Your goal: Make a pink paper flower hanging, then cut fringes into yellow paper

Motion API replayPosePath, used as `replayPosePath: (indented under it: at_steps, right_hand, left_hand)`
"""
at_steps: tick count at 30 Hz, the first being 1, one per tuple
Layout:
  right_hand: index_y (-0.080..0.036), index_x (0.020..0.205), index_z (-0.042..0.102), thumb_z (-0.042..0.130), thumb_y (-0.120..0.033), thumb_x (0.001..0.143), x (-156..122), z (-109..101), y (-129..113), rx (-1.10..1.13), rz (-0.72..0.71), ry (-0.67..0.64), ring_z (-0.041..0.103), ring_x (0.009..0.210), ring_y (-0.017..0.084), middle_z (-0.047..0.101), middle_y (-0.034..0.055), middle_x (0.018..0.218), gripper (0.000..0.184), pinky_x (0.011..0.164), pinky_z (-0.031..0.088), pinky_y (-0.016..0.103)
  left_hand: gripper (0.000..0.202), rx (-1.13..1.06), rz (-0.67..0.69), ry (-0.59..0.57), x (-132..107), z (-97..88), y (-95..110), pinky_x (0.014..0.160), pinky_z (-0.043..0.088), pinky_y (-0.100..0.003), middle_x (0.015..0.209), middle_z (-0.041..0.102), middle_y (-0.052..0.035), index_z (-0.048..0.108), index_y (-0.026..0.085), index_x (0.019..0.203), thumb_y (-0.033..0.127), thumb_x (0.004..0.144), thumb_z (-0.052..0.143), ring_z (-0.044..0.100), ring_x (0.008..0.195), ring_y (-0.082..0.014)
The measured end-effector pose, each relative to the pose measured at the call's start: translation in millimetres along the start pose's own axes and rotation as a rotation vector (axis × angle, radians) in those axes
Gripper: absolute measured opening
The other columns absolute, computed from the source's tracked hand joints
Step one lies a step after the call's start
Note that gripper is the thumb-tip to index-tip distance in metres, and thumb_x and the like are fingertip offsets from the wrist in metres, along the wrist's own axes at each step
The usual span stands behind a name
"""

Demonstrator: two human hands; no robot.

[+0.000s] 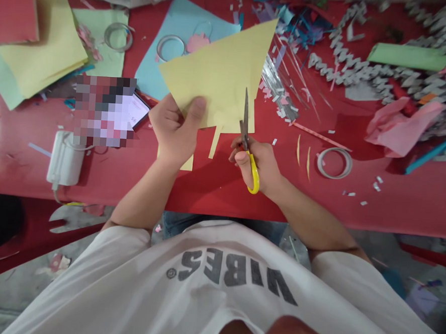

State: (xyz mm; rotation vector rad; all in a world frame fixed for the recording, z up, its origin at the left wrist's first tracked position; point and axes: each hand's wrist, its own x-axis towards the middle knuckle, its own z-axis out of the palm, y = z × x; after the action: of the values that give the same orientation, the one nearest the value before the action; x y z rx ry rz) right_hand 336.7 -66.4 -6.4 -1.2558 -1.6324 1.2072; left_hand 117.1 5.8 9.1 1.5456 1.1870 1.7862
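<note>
My left hand (177,126) pinches the lower left part of a yellow paper sheet (223,69), thumb on top, and holds it up over the red table (395,197). My right hand (259,164) grips yellow-handled scissors (246,138). Their blades point away from me and stand in the sheet's lower right edge. Narrow strips hang from the sheet's bottom edge between my two hands.
A phone (137,111) and a white charger block (65,158) lie to the left. Tape rings (334,163) sit right of my hand and farther back. Coloured sheets (45,40) are stacked at far left. Paper chains and scraps (402,72) crowd the far right.
</note>
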Motion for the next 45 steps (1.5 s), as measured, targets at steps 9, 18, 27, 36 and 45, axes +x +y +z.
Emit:
replayPosePath:
  at_steps: [9,18,27,36,45]
  right_hand:
    - [-0.023,0.11,0.066,0.055,-0.091,0.1,1.0,-5.7,-2.5,-0.04,-0.037,-0.001,0.065,0.066,0.019,0.073,0.0036,0.082,0.07,0.066,0.049,0.034]
    - [-0.022,0.106,0.066,0.057,-0.088,0.101,0.3,-4.6,-3.4,-0.018,-0.046,0.016,0.065,0.068,0.018,0.072,0.0035,0.082,0.067,0.066,0.049,0.033]
    - [-0.023,0.104,0.066,0.051,-0.091,0.102,0.9,-7.7,-8.4,-0.1,-0.029,0.008,0.065,0.066,0.02,0.069,0.003,0.074,0.069,0.065,0.049,0.034]
    - [-0.024,0.093,0.065,0.048,-0.101,0.094,4.0,-6.8,-9.9,-0.131,-0.033,0.046,0.068,0.066,0.02,0.068,0.0032,0.073,0.079,0.065,0.051,0.033]
    - [-0.023,0.087,0.064,0.054,-0.097,0.095,5.7,-4.0,-9.4,-0.12,-0.007,0.094,0.066,0.063,0.019,0.061,0.0013,0.067,0.075,0.062,0.048,0.034]
  left_hand:
    - [0.046,0.012,-0.027,0.0,-3.4,5.0,0.7,0.064,0.055,-0.028,0.074,0.053,0.002,0.066,0.022,0.083,0.061,0.098,0.084,0.061,0.071,-0.013]
    - [0.042,0.008,-0.015,-0.012,-5.0,3.1,-2.2,0.067,0.056,-0.029,0.077,0.057,0.0022,0.069,0.023,0.088,0.06,0.1,0.083,0.061,0.073,-0.0131]
    - [0.046,0.002,-0.09,0.003,-5.2,4.2,3.5,0.064,0.054,-0.031,0.074,0.058,0.0017,0.065,0.023,0.082,0.061,0.096,0.086,0.063,0.073,-0.0154]
    - [0.035,-0.021,-0.066,-0.011,-1.5,3.3,4.0,0.061,0.047,-0.034,0.075,0.065,0.0016,0.068,0.024,0.084,0.047,0.099,0.088,0.058,0.069,-0.0145]
    - [0.045,0.012,-0.027,-0.017,0.1,2.8,-0.7,0.058,0.046,-0.033,0.073,0.066,0.0021,0.064,0.023,0.08,0.056,0.099,0.087,0.058,0.067,-0.0123]
